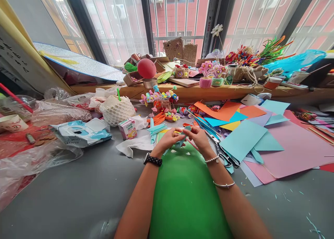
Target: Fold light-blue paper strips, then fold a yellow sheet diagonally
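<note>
Between both hands is a small piece of light-blue paper [179,143], which looks folded. My left hand [170,140] pinches it from the left side, its fingers curled round the lower part. On the other side my right hand [197,137] grips the upper end with thumb and fingertips. Below the hands lies a green mat or sheet [189,197]. Folded light-blue paper strips [157,128] lie just beyond my left hand. A pair of scissors [224,156] rests to the right of my right wrist.
Coloured paper sheets [300,145] spread over the right side. On the left are a wet-wipe pack [82,132], a netted coconut [117,110], a small box [127,129] and plastic bags [60,112]. Pipe-cleaner flowers [160,101] stand ahead, before a crowded wooden ledge [109,90].
</note>
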A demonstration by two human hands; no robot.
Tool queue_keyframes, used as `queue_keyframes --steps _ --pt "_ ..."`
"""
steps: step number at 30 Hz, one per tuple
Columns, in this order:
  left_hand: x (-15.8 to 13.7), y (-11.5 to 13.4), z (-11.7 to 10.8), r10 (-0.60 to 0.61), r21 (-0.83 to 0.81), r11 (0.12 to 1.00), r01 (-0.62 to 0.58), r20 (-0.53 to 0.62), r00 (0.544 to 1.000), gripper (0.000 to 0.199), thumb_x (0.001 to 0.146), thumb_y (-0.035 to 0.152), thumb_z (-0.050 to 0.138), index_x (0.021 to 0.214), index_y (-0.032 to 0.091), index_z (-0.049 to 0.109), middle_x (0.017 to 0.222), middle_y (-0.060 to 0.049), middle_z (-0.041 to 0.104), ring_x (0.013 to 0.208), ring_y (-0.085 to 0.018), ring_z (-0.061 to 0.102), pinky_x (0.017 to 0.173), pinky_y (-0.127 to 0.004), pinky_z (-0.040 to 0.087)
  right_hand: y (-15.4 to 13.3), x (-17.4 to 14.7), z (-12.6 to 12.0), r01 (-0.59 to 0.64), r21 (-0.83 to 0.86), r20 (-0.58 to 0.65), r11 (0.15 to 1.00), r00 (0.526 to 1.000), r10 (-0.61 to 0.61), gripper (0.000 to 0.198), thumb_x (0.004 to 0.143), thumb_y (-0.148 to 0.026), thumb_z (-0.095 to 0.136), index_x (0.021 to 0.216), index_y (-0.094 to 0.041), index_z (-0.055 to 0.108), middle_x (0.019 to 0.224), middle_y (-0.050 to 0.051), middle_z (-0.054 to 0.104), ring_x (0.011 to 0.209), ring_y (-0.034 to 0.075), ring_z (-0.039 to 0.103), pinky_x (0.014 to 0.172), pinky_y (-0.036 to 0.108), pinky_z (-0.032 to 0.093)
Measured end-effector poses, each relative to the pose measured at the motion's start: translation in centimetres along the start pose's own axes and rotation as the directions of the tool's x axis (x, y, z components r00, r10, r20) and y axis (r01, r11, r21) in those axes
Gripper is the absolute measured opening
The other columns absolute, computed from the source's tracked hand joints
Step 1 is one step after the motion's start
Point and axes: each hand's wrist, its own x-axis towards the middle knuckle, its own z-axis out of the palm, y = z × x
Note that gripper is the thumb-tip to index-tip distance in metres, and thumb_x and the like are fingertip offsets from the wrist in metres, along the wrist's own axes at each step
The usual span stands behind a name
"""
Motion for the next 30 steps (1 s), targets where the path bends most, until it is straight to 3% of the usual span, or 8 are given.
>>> queue_keyframes --steps 4,9,12,16,23,26,30 --pt "0.0 0.2 -0.3 0.008 0.031 0.999 -0.008 -0.003 1.0 0.027 0.06 0.036 0.063 0.069 0.011 0.058 0.065 -0.005 0.061 0.052 -0.01 0.054 0.053 -0.022 0.042 0.3 0.2 -0.1 -0.025 0.097 -0.002 0.995 1.0 0.025 0.027 0.061 -0.041 0.06 0.057 -0.016 0.05 0.05 -0.005 0.042 0.046 0.007 0.037 0.045 0.021 0.031" --pt "0.2 0.1 -0.7 -0.026 0.021 0.999 0.032 -0.239 0.971 0.024 0.056 0.033 0.067 0.066 0.012 0.06 0.057 -0.002 0.061 0.048 -0.009 0.053 0.051 -0.021 0.044 0.5 0.4 -0.3 -0.077 0.101 -0.039 0.992 0.996 0.081 0.03 0.059 -0.041 0.061 0.052 -0.015 0.048 0.046 -0.005 0.042 0.043 0.007 0.039 0.045 0.022 0.033" --pt "0.3 0.0 -0.7 -0.039 -0.029 0.999 0.031 -0.312 0.949 0.023 0.054 0.03 0.069 0.065 0.012 0.06 0.054 -0.001 0.06 0.05 -0.01 0.056 0.053 -0.021 0.045 0.5 0.5 -0.4 -0.098 0.1 -0.03 0.99 0.994 0.102 0.03 0.058 -0.041 0.062 0.052 -0.015 0.05 0.046 -0.004 0.046 0.042 0.007 0.04 0.045 0.022 0.035" --pt "0.3 0.2 -0.8 -0.063 -0.107 0.994 0.033 -0.296 0.953 0.025 0.055 0.029 0.068 0.072 0.012 0.061 0.056 -0.001 0.062 0.055 -0.012 0.059 0.058 -0.023 0.048 0.2 0.4 -0.8 -0.104 0.152 0.007 0.983 0.994 0.105 0.026 0.058 -0.038 0.063 0.057 -0.014 0.053 0.051 -0.003 0.05 0.044 0.007 0.043 0.046 0.022 0.037" --pt "-0.3 0.6 -1.9 -0.136 -0.097 0.988 0.123 -0.145 0.98 0.028 0.059 0.025 0.065 0.084 0.013 0.063 0.056 -0.001 0.062 0.048 -0.008 0.055 0.053 -0.02 0.045 -0.2 0.4 -1.9 -0.184 0.231 0.247 0.955 0.961 0.125 0.028 0.058 -0.029 0.064 0.082 -0.015 0.06 0.059 -0.002 0.056 0.051 0.008 0.052 0.051 0.022 0.041" --pt "-0.5 0.7 -2.1 -0.132 -0.136 0.983 0.121 -0.08 0.988 0.032 0.062 0.021 0.062 0.093 0.016 0.061 0.061 -0.001 0.064 0.054 -0.009 0.057 0.059 -0.021 0.045 -0.2 0.5 -2.0 -0.201 0.232 0.262 0.952 0.955 0.138 0.027 0.059 -0.027 0.064 0.083 -0.016 0.061 0.061 0.0 0.058 0.054 0.01 0.056 0.052 0.023 0.042" --pt "-0.7 1.0 -1.9 -0.112 -0.177 0.98 0.095 -0.089 0.99 0.027 0.063 0.016 0.059 0.089 0.015 0.063 0.06 0.0 0.063 0.054 -0.007 0.055 0.06 -0.019 0.044 -0.1 0.6 -1.9 -0.207 0.273 0.247 0.939 0.959 0.139 0.022 0.058 -0.024 0.064 0.079 -0.017 0.064 0.064 0.0 0.06 0.055 0.009 0.057 0.054 0.022 0.043"
